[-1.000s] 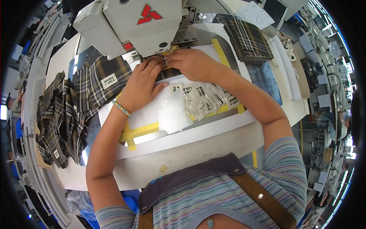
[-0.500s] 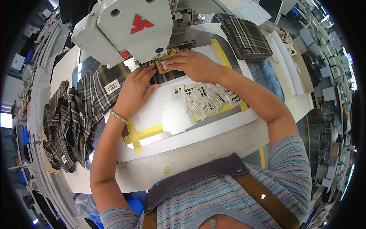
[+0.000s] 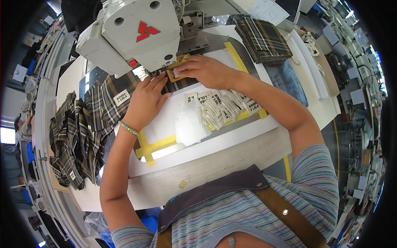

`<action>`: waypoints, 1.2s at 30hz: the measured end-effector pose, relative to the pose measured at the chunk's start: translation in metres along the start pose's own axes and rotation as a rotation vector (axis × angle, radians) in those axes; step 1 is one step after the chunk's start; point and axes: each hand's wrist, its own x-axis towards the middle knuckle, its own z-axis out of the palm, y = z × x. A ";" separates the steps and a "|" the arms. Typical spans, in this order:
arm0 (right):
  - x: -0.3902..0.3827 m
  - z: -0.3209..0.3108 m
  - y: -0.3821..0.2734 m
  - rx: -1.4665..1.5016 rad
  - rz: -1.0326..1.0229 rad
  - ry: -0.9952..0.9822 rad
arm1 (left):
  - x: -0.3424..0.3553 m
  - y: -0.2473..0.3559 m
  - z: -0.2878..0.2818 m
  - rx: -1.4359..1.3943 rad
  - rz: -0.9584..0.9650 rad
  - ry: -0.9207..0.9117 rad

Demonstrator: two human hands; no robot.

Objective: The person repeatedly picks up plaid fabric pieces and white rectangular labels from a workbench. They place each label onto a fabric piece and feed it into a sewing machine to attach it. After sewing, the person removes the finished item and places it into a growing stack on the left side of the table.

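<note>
White sewing machine over hands, plaid stack beyond.

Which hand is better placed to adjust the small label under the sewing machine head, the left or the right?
Probably the right hand: its fingers already touch the small label beside the sewing machine head. The left hand lies flat on the plaid fabric, a little away from it.

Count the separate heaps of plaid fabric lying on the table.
3: a heap of plaid pieces at the table's left, a folded stack at the far right, and one piece under the hands at the sewing machine. More may be hidden.
</note>
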 end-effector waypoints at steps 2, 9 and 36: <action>0.000 0.000 0.001 -0.009 -0.008 0.000 | 0.000 0.000 0.001 0.006 0.006 0.007; -0.001 -0.002 -0.001 0.012 -0.035 0.014 | 0.000 -0.003 0.003 -0.018 0.031 0.042; -0.008 -0.061 0.003 0.090 0.241 0.112 | -0.035 -0.029 -0.024 -0.105 -0.031 0.120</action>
